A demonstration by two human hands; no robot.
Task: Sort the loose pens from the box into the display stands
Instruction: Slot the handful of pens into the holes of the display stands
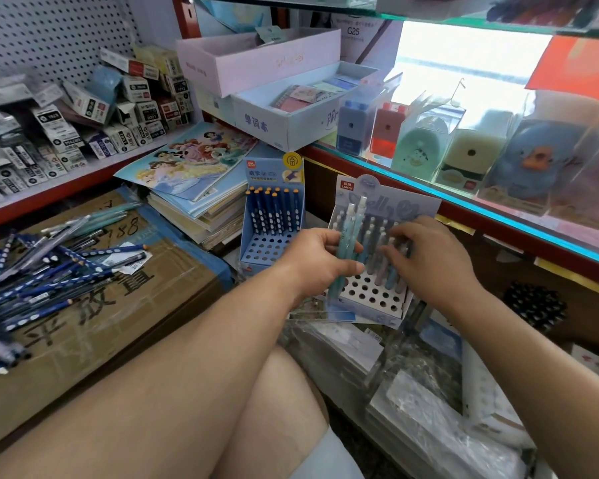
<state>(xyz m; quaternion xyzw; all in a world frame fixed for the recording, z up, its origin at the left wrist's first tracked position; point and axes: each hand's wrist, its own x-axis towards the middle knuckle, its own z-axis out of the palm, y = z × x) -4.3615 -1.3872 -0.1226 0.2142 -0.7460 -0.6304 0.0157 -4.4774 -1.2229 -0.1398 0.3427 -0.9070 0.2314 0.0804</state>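
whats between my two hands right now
Head view: standing pens in the white display stand fill the gap between the left hand, gripping teal pens, and the right hand, touching the standing ones.

Both forearms bare, reaching forward, hands near each other mid-frame. Left hand [320, 259] has its thumb side up, fingers and thumb curled round a small bunch of pens [343, 233] held upright. Right hand [429, 257] is palm down, fingers spread, slightly bent, pointing left. Bare knee below.
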